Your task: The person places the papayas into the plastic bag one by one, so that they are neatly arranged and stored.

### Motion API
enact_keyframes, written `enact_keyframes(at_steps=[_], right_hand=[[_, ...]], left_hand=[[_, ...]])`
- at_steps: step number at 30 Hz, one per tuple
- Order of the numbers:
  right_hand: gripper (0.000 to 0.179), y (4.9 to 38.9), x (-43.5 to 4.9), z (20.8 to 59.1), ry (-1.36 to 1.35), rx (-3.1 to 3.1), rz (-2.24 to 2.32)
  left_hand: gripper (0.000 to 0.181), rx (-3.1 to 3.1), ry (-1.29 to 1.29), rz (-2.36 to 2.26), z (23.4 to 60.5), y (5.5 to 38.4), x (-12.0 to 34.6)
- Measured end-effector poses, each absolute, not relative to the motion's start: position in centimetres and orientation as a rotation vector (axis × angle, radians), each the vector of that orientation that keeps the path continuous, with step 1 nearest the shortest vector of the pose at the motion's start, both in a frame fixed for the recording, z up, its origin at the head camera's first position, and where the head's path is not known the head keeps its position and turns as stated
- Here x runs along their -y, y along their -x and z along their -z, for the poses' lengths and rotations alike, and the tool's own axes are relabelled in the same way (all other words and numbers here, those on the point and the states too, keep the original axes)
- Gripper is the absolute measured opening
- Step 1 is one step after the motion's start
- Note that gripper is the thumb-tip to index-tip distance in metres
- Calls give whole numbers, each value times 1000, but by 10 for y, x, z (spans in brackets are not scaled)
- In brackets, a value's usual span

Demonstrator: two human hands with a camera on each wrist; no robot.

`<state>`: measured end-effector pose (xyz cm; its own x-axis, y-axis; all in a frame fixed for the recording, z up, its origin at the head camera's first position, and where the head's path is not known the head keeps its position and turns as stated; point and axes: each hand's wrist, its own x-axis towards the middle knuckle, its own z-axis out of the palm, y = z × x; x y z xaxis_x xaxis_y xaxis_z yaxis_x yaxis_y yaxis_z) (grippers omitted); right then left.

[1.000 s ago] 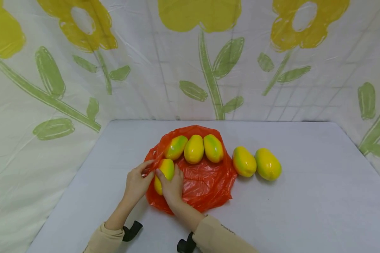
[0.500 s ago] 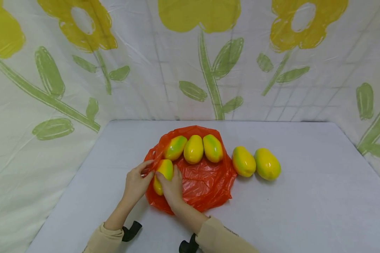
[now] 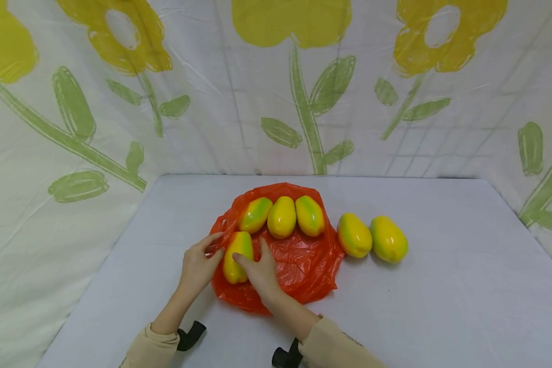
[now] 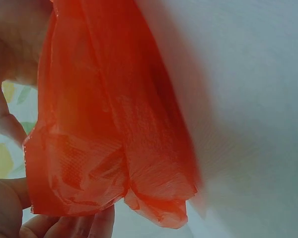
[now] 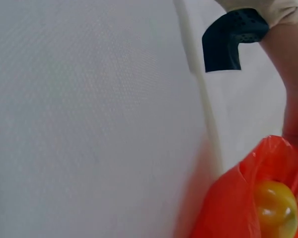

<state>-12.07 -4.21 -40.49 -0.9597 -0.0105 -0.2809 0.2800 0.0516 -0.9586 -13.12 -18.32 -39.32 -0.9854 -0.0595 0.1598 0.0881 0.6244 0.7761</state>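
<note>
An orange-red plastic bag (image 3: 299,271) lies spread wide on the table, its rim rolled outward. My left hand (image 3: 198,265) pinches the bag's left rim between thumb and fingers; the left wrist view shows the thin film (image 4: 84,134) between them. Just inside that rim sits a glossy yellow-green mango-like fruit (image 3: 237,258). The right hand (image 3: 264,272) is beside it, thumb and fingers spread apart, the thumb overlapping the fruit's right side; contact is hard to tell. Three similar fruits (image 3: 282,218) stand in a row at the bag's far side.
Two more yellow fruits (image 3: 354,235) lie side by side on the white table (image 3: 460,286), just right of the bag. A flower-printed curtain (image 3: 211,117) hangs behind the table's far edge. Black curved pieces (image 3: 192,336) stick out at the wrists.
My right hand has let go of the near-left fruit, spread its fingers and drawn slightly right. The fruit stays inside the bag's left side. The left hand has kept its place.
</note>
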Motion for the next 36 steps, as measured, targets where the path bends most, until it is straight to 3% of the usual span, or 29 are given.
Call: enact_keyframes(at_steps=[11, 24, 36], right_hand=[[81, 121, 11, 391, -250, -2005, 2108], [76, 108, -29, 385, 52, -2025, 1961], [62, 111, -66, 372, -33, -2030, 2028]], left_hand=[[33, 2672, 14, 1297, 393, 131, 183], [33, 2667, 18, 1309, 391, 130, 183], [33, 2657, 26, 1292, 390, 129, 184]])
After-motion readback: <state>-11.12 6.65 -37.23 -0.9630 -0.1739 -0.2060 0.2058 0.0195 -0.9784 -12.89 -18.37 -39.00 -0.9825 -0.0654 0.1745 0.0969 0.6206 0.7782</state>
